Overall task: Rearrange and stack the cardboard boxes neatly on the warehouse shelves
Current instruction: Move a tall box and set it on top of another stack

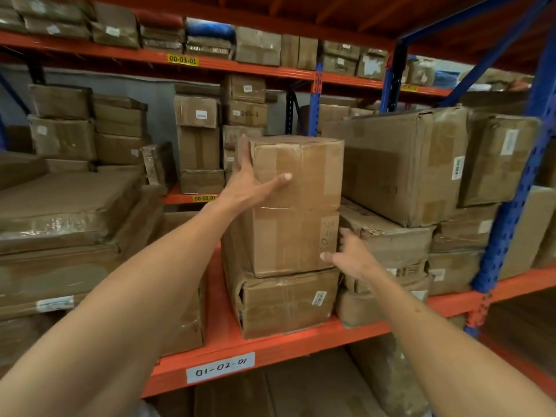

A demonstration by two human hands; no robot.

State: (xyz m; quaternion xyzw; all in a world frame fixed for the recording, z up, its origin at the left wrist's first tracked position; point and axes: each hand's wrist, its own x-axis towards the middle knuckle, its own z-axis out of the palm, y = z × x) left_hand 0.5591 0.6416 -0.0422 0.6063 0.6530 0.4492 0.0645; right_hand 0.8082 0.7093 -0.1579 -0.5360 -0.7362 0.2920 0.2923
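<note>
Centre of frame: a tall box [296, 206], standing on end on a flatter box [285, 302], which sits on the orange shelf [270, 350] labelled 01-02-01. To its right, touching or nearly so, a crumpled box [391, 245] under a large box [403, 164].

Left hand [249, 179] lies on the tall box's upper left edge, fingers straight along the left side, thumb spread across the front face; it presses flat, nothing curled round. Right hand [349, 254] is at the lower right corner, thumb touching the front edge, the fingers reaching into the narrow gap beside the crumpled box. How far they wrap behind cannot be told; they look loosely bent.

Handling, as a judgement: taped cardboard, glossy tape strips likely slippery, bare card grips better. The box holds its shape, so probably stiff enough to clamp between palms. Weight unknown; two hands suggest some heft. Standing on end it may tip easily. Best hold: opposite sides, one hand low, off the tape.
</note>
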